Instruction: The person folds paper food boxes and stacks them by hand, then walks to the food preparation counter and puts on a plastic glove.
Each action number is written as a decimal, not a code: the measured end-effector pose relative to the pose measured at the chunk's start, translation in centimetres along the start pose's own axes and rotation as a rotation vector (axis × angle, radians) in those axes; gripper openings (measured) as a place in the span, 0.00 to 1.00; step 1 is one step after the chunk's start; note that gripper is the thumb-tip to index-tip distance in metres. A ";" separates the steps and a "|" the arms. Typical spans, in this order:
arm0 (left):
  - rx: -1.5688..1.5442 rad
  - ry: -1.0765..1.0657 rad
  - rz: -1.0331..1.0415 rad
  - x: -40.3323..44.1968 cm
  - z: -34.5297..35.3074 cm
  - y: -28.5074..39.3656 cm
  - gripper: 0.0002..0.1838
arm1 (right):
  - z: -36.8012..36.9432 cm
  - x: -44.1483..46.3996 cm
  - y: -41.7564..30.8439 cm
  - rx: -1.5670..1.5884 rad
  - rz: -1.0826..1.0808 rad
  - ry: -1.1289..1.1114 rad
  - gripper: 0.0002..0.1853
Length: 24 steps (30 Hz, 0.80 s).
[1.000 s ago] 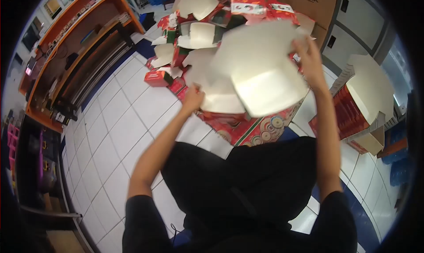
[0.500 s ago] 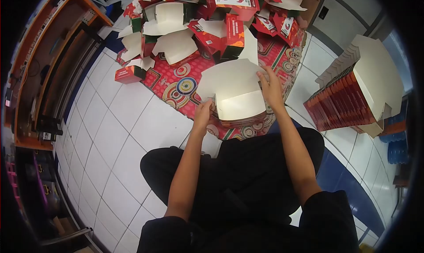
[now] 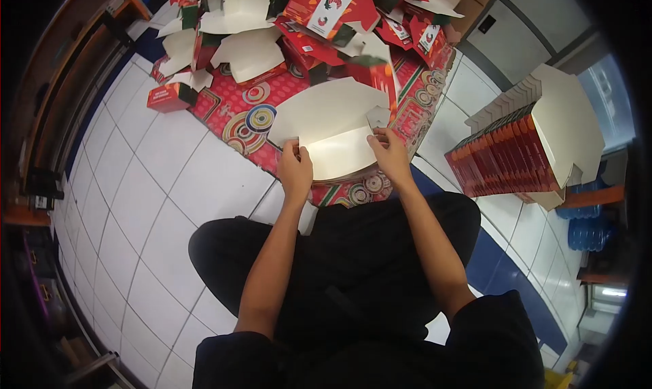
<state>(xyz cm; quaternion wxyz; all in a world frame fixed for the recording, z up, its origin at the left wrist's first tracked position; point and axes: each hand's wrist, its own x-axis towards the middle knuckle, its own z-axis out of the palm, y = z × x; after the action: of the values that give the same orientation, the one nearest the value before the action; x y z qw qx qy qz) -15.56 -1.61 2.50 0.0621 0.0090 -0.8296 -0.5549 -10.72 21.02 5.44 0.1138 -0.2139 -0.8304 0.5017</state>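
An open carton (image 3: 339,148), cream-white inside with a wide raised back flap, rests on the red patterned mat (image 3: 224,107) before my crossed legs. My left hand (image 3: 296,171) grips its left side, fingers closed on the edge. On the opposite side, my right hand (image 3: 390,156) pinches the right wall near a small side flap. Beyond the carton lies a heap of red and white folded boxes (image 3: 326,8), some showing printed labels. A small red box (image 3: 170,97) sits at the mat's left edge.
A leaning stack of nested red cartons (image 3: 506,151) stands on the white tiles to the right. Grey cabinets (image 3: 516,42) are behind it, with blue bottles (image 3: 587,233) at the far right. A dark shelf (image 3: 75,69) runs along the left.
The single carton came down from the air onto the mat's near edge. My right hand moved from its upper flap down to its right side. My view shifted slightly.
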 end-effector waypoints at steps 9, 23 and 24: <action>0.113 0.012 -0.146 -0.2 0.1 -0.8 0.12 | 0.6 -1.3 -3.5 0.281 0.057 -0.032 0.29; 0.096 0.056 -0.187 -0.4 -0.3 -0.7 0.13 | -1.8 0.3 -0.3 0.180 0.283 -0.455 0.27; 0.106 0.070 -0.221 -0.3 -0.2 -0.9 0.14 | -1.7 0.1 -0.8 0.160 0.255 -0.460 0.29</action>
<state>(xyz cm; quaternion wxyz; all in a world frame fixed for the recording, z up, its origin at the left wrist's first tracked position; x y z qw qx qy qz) -15.27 -2.11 1.71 0.0287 0.1231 -0.8491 -0.5129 -10.27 22.12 6.92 -0.1250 -0.1875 -0.7585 0.6115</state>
